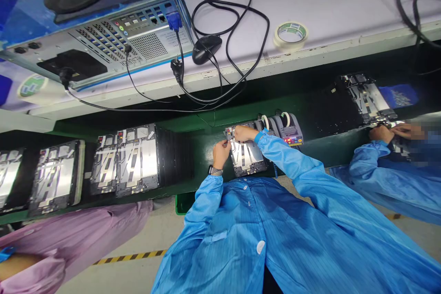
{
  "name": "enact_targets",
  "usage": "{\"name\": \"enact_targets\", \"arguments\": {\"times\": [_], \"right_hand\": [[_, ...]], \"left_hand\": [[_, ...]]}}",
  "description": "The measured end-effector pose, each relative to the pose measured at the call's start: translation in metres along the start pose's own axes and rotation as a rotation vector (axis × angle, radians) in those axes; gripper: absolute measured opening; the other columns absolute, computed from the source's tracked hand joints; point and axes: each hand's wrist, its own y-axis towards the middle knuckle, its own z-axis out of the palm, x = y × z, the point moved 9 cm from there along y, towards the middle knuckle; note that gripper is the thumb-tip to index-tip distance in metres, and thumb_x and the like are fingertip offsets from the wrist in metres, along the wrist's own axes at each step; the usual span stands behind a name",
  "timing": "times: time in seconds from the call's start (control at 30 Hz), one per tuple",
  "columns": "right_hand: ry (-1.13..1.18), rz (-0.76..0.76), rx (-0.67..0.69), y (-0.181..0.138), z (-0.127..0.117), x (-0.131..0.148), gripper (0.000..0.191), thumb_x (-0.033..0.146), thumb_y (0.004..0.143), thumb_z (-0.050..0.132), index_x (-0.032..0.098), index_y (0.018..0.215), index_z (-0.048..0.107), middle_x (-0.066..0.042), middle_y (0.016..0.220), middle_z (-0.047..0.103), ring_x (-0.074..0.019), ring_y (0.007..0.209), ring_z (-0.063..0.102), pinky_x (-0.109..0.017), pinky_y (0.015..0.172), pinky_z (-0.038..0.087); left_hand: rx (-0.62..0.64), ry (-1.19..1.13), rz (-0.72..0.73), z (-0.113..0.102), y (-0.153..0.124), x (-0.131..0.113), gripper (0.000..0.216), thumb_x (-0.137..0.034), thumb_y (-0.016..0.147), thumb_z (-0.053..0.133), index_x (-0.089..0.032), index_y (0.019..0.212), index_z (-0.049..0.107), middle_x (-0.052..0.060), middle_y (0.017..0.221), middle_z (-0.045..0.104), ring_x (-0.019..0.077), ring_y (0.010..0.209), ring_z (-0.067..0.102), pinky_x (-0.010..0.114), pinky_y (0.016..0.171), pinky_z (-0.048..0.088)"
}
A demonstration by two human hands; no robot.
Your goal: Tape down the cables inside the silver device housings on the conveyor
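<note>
Head view: metal panel (246, 154), long axis pointing away, with left hand (221, 154) and right hand (245, 133) fingers pinched together at its far corner.

1 head-worn camera looks forward and steeply down from above the person's chest, so the blue striped smock (255, 220) fills the bottom of the wide frame. It faces the dark green flat conveyor belt (203, 165) at close range, with the bare left hand (221, 154) and bare right hand (244, 133) near mid-frame. Farther off, the long white workbench (310, 0) runs slantwise across the top.
</note>
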Motion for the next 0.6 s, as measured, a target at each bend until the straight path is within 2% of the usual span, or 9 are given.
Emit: {"name": "enact_targets", "arguments": {"times": [0.1,0.17,0.3,0.43,0.6], "right_hand": [[-0.002,-0.006,-0.016,-0.001,-0.001,0.003,0.018,0.02,0.084,0.069,0.008,0.092,0.079,-0.017,0.087,0.079,-0.0218,0.073,0.072,-0.025,0.066,0.049],[-0.002,0.001,-0.01,-0.002,-0.002,0.003,0.018,0.018,0.083,0.071,0.007,0.095,0.079,-0.017,0.089,0.079,-0.0218,0.073,0.073,-0.025,0.065,0.05],[0.045,0.01,0.024,-0.007,0.0,0.002,0.018,0.014,0.081,0.075,0.008,0.097,0.079,-0.014,0.089,0.08,-0.0199,0.075,0.073,-0.023,0.065,0.05],[0.12,0.003,0.038,-0.012,0.001,-0.002,0.023,0.014,0.079,0.079,0.009,0.101,0.08,-0.011,0.085,0.079,-0.0178,0.073,0.072,-0.022,0.066,0.05],[0.158,0.011,0.061,-0.016,0.001,-0.008,0.02,0.014,0.078,0.08,0.009,0.097,0.08,-0.009,0.082,0.079,-0.0153,0.067,0.069,-0.022,0.064,0.05]], "left_hand": [[-0.008,0.244,-0.025,-0.008,-0.004,-0.017,0.033,-0.041,0.096,0.06,-0.021,0.112,0.08,0.017,0.105,0.08,0.0318,0.106,0.074,0.036,0.086,0.051],[-0.031,0.375,-0.048,-0.01,-0.007,-0.028,0.034,-0.042,0.095,0.058,-0.02,0.107,0.081,0.02,0.104,0.079,0.0354,0.106,0.074,0.038,0.085,0.05],[-0.042,0.469,-0.081,-0.006,-0.009,-0.041,0.032,-0.038,0.094,0.056,-0.016,0.103,0.077,0.024,0.105,0.077,0.0378,0.102,0.074,0.04,0.081,0.049],[-0.046,0.353,-0.1,-0.001,-0.006,-0.029,0.026,-0.037,0.093,0.059,-0.019,0.104,0.073,0.02,0.108,0.077,0.0344,0.103,0.073,0.038,0.082,0.049],[0.001,0.002,-0.074,0.005,0.002,0.001,0.019,-0.032,0.093,0.061,-0.02,0.105,0.069,0.01,0.104,0.077,0.0224,0.097,0.072,0.031,0.086,0.05]]}}
